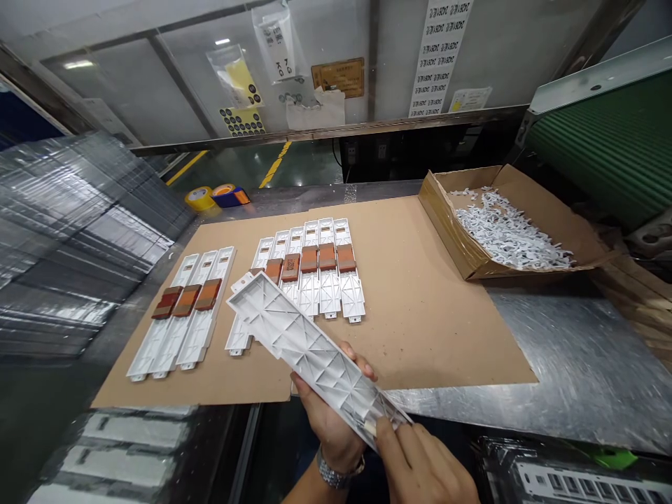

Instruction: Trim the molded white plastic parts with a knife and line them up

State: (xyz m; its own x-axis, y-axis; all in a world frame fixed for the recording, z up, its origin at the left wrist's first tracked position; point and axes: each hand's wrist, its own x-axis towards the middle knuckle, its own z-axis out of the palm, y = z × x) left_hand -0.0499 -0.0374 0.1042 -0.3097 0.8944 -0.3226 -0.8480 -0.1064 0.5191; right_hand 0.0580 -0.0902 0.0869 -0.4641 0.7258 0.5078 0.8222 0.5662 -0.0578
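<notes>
- The right hand (425, 462) was at the near end of the white panel (320, 357), its fingers bent against the ribbed inner face; a small pale piece (370, 425) showed at the fingertips, though whether they pinched it I could not tell;
- The left hand (330, 427), with a silver watch (336, 474) at its wrist, was clamped on the same panel from beneath, thumb on one edge and fingers on the other; the two hands were close together, and the panel slanted up to the left above the near edge of the cardboard sheet (420, 329);
- At the lower right was a black tray (496, 465) with a white slotted part (572, 483) and something green (609, 456); at the lower left, blurred white parts (120, 451);
- On the sheet, three white strips (194, 343) lay at the left, a reddish-brown block (187, 300) across each; nearer the middle lay a row of six similar strips (330, 294), likewise with blocks, partly hidden by the panel;
- To the right stood an open cardboard box (446, 231), heaped with small white pieces (509, 231);
- Beyond the sheet, a yellow tape roll (199, 199) lay beside an orange-and-blue one (229, 196); farther back, a pale board (393, 63) carried labels and plastic bags.
</notes>
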